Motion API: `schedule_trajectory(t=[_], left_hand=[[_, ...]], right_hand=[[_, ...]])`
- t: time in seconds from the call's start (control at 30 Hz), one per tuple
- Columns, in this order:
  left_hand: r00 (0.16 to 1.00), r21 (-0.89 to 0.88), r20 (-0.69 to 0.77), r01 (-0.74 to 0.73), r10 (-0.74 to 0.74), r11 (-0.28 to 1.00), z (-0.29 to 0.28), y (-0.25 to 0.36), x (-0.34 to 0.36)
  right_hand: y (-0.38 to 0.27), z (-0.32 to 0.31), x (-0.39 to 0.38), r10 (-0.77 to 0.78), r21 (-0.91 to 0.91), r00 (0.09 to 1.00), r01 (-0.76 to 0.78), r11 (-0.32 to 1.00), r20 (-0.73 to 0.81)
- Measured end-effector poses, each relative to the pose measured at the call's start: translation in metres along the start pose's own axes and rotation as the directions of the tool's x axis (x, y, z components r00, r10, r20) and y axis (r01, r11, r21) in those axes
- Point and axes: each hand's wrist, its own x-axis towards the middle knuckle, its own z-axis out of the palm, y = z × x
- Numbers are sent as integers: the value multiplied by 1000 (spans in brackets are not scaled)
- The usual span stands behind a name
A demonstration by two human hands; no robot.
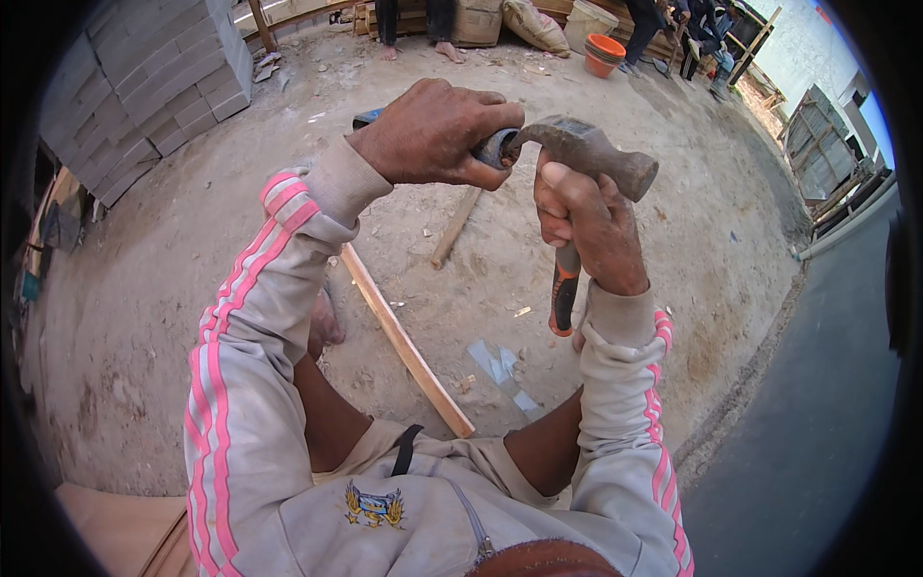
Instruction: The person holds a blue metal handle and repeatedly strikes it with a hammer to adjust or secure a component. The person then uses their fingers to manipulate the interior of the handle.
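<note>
My right hand (596, 216) is closed round the neck of a claw hammer (586, 149), just under its head. The hammer's black and orange grip hangs below the fist, and its claw points left. My left hand (437, 135) is wrapped round a dark tool with a round, hollow-looking end (496, 149). A blue part of what seems the same tool shows behind the left wrist; the fingers hide the rest, so its kind is unclear. The claw tip meets the round end, apparently at its opening. Both hands are raised in front of me, above the ground.
A long wood strip (409, 341) lies between my legs, with a shorter wood piece (456, 229) beyond. Clear plastic scraps (500, 370) lie nearby. Grey blocks (159, 72) are stacked at far left. Orange buckets (604, 56), a sack (536, 27) and several people are at the back.
</note>
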Motion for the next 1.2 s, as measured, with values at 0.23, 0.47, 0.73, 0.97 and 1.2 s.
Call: schedule_trajectory(t=[0.23,0.47,0.73,0.97,1.2], left_hand=[[1000,-46,-8,-19,18,999,0,-1,0],[999,-85,38,-31,34,996,2,-1,1],[1000,36,22,14,-14,999,6,-2,3],[991,-58,127,51,-43,997,7,7,-4],[974,-86,224,60,-39,994,12,8,-13]], right_hand=[[3,-6,-2,-22,125,997,13,992,68],[4,-10,-4,-33,128,995,22,992,91],[7,4,6,-180,7,983,180,984,-31],[-6,-24,3,-405,-474,913,331,816,-58],[4,-38,5,-598,-849,794,386,361,107]])
